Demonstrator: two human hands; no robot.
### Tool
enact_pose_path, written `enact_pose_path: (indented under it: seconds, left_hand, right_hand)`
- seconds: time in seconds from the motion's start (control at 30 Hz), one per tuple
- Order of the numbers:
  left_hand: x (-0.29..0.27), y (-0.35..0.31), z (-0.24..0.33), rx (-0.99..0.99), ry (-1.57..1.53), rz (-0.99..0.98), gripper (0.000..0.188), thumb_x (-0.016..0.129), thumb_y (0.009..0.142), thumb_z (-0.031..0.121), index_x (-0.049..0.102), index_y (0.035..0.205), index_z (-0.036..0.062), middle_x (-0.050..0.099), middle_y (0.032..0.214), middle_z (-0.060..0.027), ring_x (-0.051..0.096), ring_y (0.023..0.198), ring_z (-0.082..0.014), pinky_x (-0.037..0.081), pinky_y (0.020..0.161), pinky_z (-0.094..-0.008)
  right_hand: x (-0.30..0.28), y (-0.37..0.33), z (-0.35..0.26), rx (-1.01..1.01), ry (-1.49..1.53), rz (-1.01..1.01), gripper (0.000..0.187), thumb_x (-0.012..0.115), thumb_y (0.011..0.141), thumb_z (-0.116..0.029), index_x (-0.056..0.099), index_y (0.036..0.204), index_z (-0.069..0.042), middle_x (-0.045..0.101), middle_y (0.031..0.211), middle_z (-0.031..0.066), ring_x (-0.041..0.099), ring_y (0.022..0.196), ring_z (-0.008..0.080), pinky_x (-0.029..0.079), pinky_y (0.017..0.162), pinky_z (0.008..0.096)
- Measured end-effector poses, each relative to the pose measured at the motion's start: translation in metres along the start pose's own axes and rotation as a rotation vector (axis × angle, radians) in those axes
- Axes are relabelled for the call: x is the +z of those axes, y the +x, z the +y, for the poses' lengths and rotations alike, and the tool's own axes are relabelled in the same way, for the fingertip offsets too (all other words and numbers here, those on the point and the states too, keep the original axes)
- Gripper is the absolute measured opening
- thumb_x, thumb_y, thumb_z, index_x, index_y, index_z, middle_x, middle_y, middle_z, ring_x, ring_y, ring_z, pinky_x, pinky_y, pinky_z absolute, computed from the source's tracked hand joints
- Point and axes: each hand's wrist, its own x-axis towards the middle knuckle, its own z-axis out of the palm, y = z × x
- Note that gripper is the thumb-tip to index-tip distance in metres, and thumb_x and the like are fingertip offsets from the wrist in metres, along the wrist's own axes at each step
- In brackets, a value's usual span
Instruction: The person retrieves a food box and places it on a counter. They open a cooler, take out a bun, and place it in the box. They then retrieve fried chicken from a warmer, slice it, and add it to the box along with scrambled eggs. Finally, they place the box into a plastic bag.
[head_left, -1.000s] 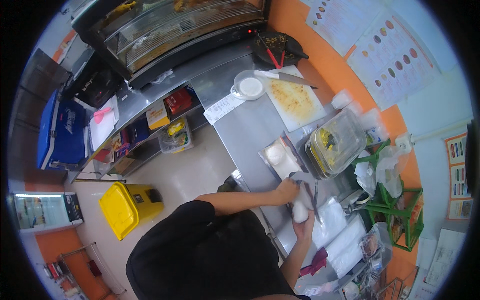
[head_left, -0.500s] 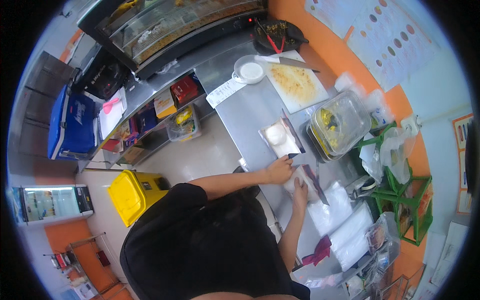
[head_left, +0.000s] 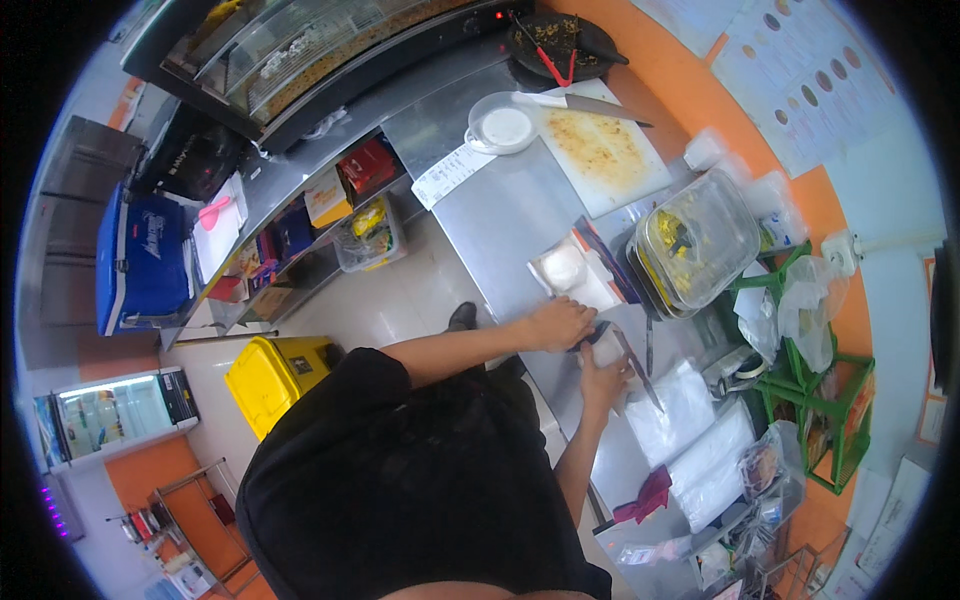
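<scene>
My left hand (head_left: 560,324) is closed at the upper edge of a small carton (head_left: 607,347), white inside with a dark outer side. My right hand (head_left: 604,378) grips the lower part of the same carton, thumb against its white face. The fingers partly hide it, and it is tilted above the steel counter (head_left: 490,215). Just beyond my left hand lies an open carton (head_left: 602,288) of like kind. A rounded white mound (head_left: 565,267), like moulded rice, sits in it.
A clear tub (head_left: 700,240) with yellow food stands beyond the cartons. Farther back are a stained cutting board (head_left: 600,150), a knife (head_left: 590,105) and a round white-lidded container (head_left: 502,126). Plastic bags (head_left: 690,420) lie to the right, near green baskets (head_left: 820,410).
The carton in my hands has tilted, showing less of its white face. My hands have shifted slightly. The view has turned a little, and a shoe now shows on the floor.
</scene>
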Motion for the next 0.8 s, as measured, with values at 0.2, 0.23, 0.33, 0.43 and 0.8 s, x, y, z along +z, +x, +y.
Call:
enact_pose_path:
  seconds: [0.2, 0.23, 0.33, 0.43, 0.8]
  left_hand:
    - [0.022, 0.005, -0.002, 0.059, -0.005, -0.149, 0.048, 0.062, 0.094, 0.025, 0.057, 0.129, -0.0081, 0.071, 0.106, -0.0221, 0.07, 0.099, -0.0383, 0.053, 0.092, -0.0464]
    - [0.025, 0.004, -0.002, 0.092, -0.006, -0.179, 0.052, 0.063, 0.093, 0.025, 0.056, 0.131, -0.0098, 0.07, 0.111, -0.0237, 0.069, 0.103, -0.0387, 0.052, 0.094, -0.0482]
    - [0.032, 0.002, -0.002, 0.17, -0.011, -0.184, 0.061, 0.065, 0.089, 0.025, 0.055, 0.136, -0.0123, 0.065, 0.125, -0.0279, 0.064, 0.114, -0.0403, 0.048, 0.099, -0.0541]
    - [0.024, 0.008, -0.008, 0.225, -0.061, -0.275, 0.064, 0.066, 0.086, 0.024, 0.055, 0.137, -0.0124, 0.057, 0.137, -0.0313, 0.055, 0.128, -0.0431, 0.04, 0.105, -0.061]
    - [-0.208, -0.052, -0.179, 0.463, -0.738, -0.406, 0.044, 0.065, 0.102, 0.031, 0.066, 0.136, 0.0029, 0.067, 0.133, -0.0205, 0.063, 0.124, -0.0367, 0.049, 0.108, -0.0461]
  right_hand:
    - [0.007, 0.006, -0.018, 0.101, -0.037, 0.056, 0.095, 0.069, 0.09, -0.056, 0.038, 0.155, 0.007, 0.042, 0.151, 0.035, 0.042, 0.142, 0.0498, 0.035, 0.119, 0.0513]
    - [0.007, 0.005, -0.021, 0.045, 0.128, 0.092, 0.089, 0.066, 0.093, -0.052, 0.039, 0.155, 0.006, 0.042, 0.152, 0.0346, 0.042, 0.143, 0.0493, 0.034, 0.12, 0.0509]
    - [0.006, 0.002, -0.03, 0.032, 0.5, 0.051, 0.07, 0.059, 0.104, -0.041, 0.042, 0.157, 0.002, 0.04, 0.156, 0.0321, 0.039, 0.146, 0.0463, 0.033, 0.121, 0.0488]
    - [0.009, 0.001, -0.047, 0.107, 0.296, 0.052, 0.076, 0.057, 0.104, -0.049, 0.041, 0.155, 0.006, 0.039, 0.155, 0.0323, 0.039, 0.146, 0.047, 0.031, 0.121, 0.0506]
    - [-0.095, -0.061, -0.266, 0.016, 0.613, -0.471, 0.04, 0.061, 0.107, -0.025, 0.066, 0.133, 0.005, 0.072, 0.121, 0.0165, 0.07, 0.104, 0.0197, 0.057, 0.088, 0.0316]
